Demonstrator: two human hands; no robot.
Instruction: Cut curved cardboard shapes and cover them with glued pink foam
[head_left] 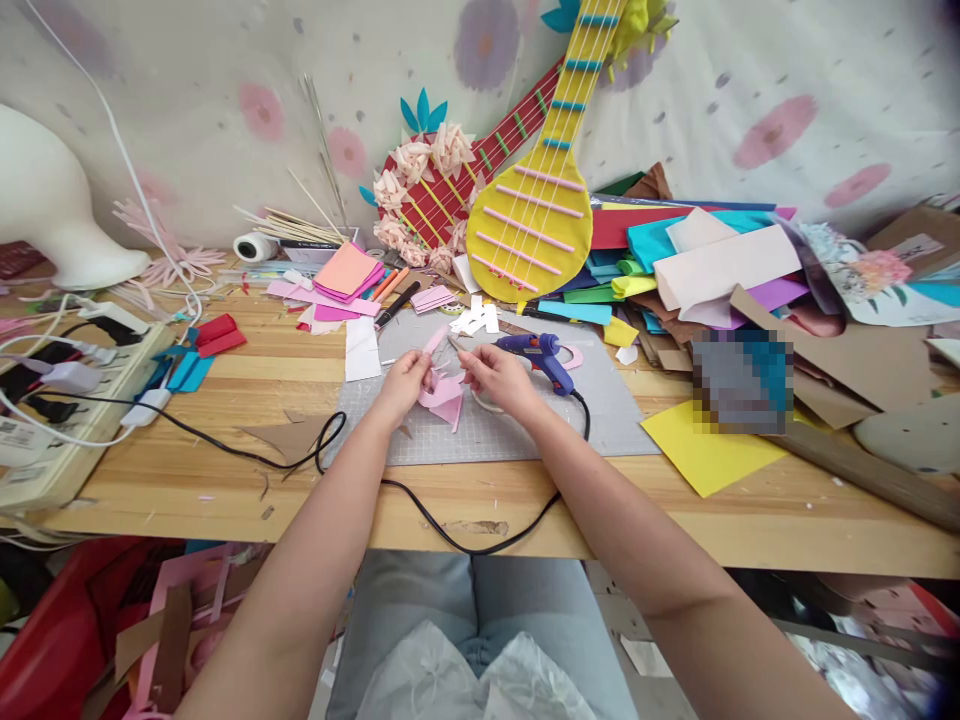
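Observation:
Above the grey cutting mat (360, 440), my left hand (407, 386) is closed, its fingers pinching a pink foam or paper strip (435, 339). My right hand (499, 380) is closed close beside it. A grey pointed tip juts from its fingers and a pale loop shows below the palm, which look like a pair of scissors (456, 344); most of it is hidden. Cut pink pieces (445, 398) lie between and under the hands. Just right of my right hand, a blue glue gun (541, 357) rests on the mat, with a pink ring (573, 357) behind it.
A black cord (457, 547) loops across the table front. Behind stand a yellow paper lute (536, 220) and a red one (450, 185). Coloured sheets (720, 265) pile up at right, with a yellow sheet (705, 450) in front. A power strip (97, 400) sits at left.

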